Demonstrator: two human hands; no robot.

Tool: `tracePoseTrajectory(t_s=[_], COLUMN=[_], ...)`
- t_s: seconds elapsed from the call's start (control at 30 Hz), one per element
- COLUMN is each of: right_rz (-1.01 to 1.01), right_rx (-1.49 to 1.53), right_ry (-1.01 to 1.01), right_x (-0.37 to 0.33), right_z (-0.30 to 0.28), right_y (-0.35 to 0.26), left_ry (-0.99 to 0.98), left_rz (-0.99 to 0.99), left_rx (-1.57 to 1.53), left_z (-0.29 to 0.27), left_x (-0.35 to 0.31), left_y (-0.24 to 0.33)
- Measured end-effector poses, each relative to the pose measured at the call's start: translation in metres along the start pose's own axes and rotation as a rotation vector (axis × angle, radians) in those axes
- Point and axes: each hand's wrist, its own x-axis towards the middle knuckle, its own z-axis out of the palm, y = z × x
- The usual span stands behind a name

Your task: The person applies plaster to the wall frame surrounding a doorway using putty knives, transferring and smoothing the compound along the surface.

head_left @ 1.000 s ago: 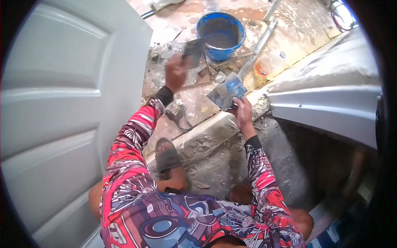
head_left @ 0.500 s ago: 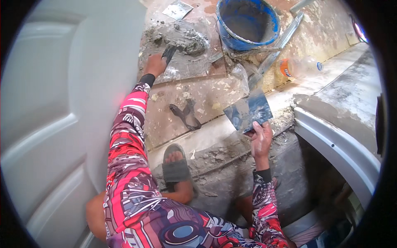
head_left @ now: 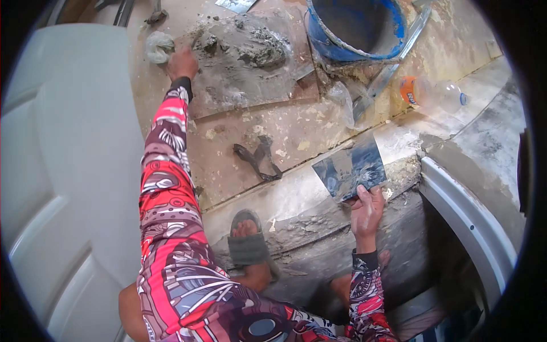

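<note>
My left hand [head_left: 182, 64] is at the left edge of a flat board [head_left: 250, 97] bearing a grey mortar heap [head_left: 259, 48]. Its fingers are curled; what they hold, if anything, is hidden. A crumpled clear plastic bag [head_left: 160, 47] lies right beside that hand. My right hand [head_left: 366, 212] grips the lower edge of a thin, dark, rectangular plate [head_left: 352, 168], thumb on top. Grey mortar is smeared over the plate's upper face, which is tilted toward me above the pale ledge.
A blue bucket [head_left: 356, 31] stands beyond the board, near a long metal strip [head_left: 393, 65]. Further right lies a clear plastic bottle [head_left: 436, 94]. A dark strap-like scrap [head_left: 259, 159] is on the floor. A white panelled door [head_left: 68, 142] fills the left; a curved white frame [head_left: 470, 216] stands right.
My left hand has moved left from the mortar to the plastic bag; the dark-handled tool seen in it no longer shows. My right hand and the plate sit slightly lower and further right.
</note>
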Motion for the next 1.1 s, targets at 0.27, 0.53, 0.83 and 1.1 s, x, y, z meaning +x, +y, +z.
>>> tracePoseTrajectory(t_s=[0.27,0.53,0.83,1.1], right_rz=[0.002,-0.007,0.014,-0.01], right_rx=[-0.022,-0.025,0.009,-0.08], right_ry=[0.124,0.006,0.076,0.097], right_x=[-0.005,-0.008,-0.015,-0.018], right_z=[0.004,-0.018,0.007,0.003], right_y=[-0.001,0.008,0.001,-0.004], left_ry=[-0.29,-0.362,-0.243,-0.443], left_rz=[0.008,0.168,-0.212,0.053], left_rx=[0.242,0.123,0.012,-0.189], left_z=[0.031,-0.01,0.029,0.038], left_x=[0.022,-0.011,0.048,0.049], left_y=[0.01,0.006,-0.041,0.009])
